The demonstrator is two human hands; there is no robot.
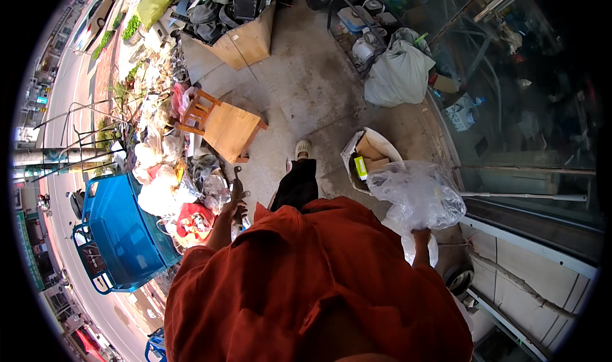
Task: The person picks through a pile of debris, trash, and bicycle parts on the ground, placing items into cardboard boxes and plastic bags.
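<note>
My left hand (pixel 236 209) is out to the left of my body, its fingers wrapped round a wrench (pixel 238 182) whose open-jawed head points away from me. To the right, my right hand (pixel 421 236) grips a clear plastic bag (pixel 421 196); the bag billows above the fist and some of it hangs below. Just left of the bag stands an open white sack (pixel 347 150) with cardboard pieces (pixel 371 153) and a bright yellow-green box (pixel 361 167) inside. The bag partly covers this sack.
A small wooden chair (pixel 233 131) stands ahead on the left. Beyond it is a full cardboard box (pixel 242 46). Plastic waste (pixel 162 183) piles along the left, near a blue cart (pixel 131 228). A pale stuffed sack (pixel 400 72) stands ahead right, beside a glass front (pixel 529 126).
</note>
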